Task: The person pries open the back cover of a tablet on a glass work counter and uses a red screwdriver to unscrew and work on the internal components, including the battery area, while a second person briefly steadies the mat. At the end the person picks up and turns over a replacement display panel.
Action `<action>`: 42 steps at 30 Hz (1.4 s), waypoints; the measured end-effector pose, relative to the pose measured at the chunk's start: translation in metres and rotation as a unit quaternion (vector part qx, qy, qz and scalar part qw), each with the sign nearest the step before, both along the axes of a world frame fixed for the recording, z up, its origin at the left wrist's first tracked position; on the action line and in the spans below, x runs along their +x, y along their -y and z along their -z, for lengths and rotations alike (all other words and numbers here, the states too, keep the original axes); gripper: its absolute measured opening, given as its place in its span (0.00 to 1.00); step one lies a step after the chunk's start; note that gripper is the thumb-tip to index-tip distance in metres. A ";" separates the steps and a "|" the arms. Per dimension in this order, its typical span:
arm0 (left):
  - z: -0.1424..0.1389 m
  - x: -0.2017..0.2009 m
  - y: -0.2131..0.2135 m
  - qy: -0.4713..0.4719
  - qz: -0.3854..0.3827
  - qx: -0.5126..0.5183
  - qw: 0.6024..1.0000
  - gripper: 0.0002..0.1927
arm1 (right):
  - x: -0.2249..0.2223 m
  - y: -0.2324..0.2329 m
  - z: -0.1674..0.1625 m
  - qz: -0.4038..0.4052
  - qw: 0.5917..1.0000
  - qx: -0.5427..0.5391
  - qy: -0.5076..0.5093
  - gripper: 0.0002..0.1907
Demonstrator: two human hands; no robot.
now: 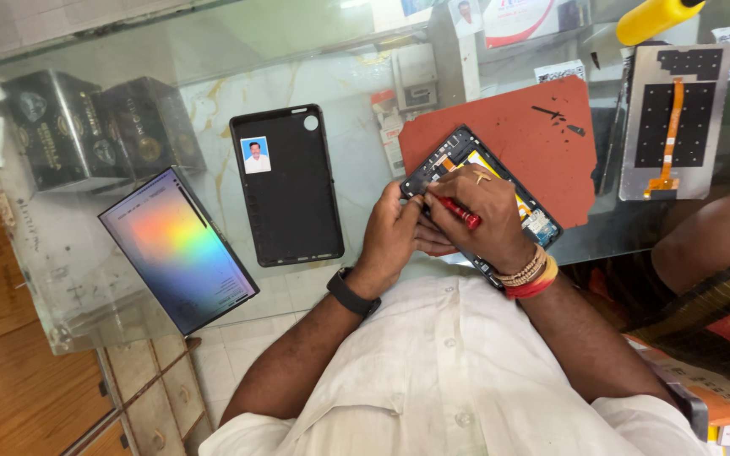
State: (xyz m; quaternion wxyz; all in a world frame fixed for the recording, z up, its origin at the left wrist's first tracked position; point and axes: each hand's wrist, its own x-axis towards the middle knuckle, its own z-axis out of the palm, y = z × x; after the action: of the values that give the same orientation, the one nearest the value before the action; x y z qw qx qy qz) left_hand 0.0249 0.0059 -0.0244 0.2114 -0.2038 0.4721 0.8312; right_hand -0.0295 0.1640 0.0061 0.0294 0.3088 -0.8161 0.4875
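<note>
Here, right hand gripping red screwdriver, left hand pinching opened tablet edge.

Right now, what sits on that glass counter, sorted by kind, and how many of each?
Opened black tablet body under both hands: 1
Black rubbery tablet back covers: 1
Tablet display panels, one rainbow-sheened, one silver-backed with orange ribbon: 2
Dark printed boxes: 2
Red work mat: 1
Red-handled screwdriver: 1
Total: 8
</note>
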 end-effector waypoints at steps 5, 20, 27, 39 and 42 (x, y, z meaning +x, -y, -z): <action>0.000 -0.003 0.001 0.018 0.014 -0.002 1.000 0.08 | -0.009 -0.003 -0.001 0.040 0.998 0.028 -0.036 0.08; 0.002 -0.018 0.008 0.018 0.015 0.003 1.000 0.07 | -0.033 -0.007 0.003 0.070 0.995 0.053 -0.056 0.08; 0.001 -0.019 0.008 0.028 0.018 0.009 0.999 0.07 | -0.038 -0.012 0.016 0.087 0.994 0.039 -0.052 0.09; 0.008 -0.021 0.008 0.024 0.010 -0.014 1.000 0.14 | -0.040 -0.014 0.014 0.113 0.993 0.000 0.028 0.07; 0.013 -0.021 0.015 -0.001 -0.009 -0.020 1.000 0.12 | -0.039 -0.020 0.014 0.087 0.995 0.000 0.039 0.07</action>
State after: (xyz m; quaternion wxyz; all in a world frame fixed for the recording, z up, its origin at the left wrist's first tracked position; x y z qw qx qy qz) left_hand 0.0035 -0.0094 -0.0377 0.1991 -0.2111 0.4869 0.8238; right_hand -0.0684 0.1838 -0.0078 0.0394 0.2173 -0.8406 0.4946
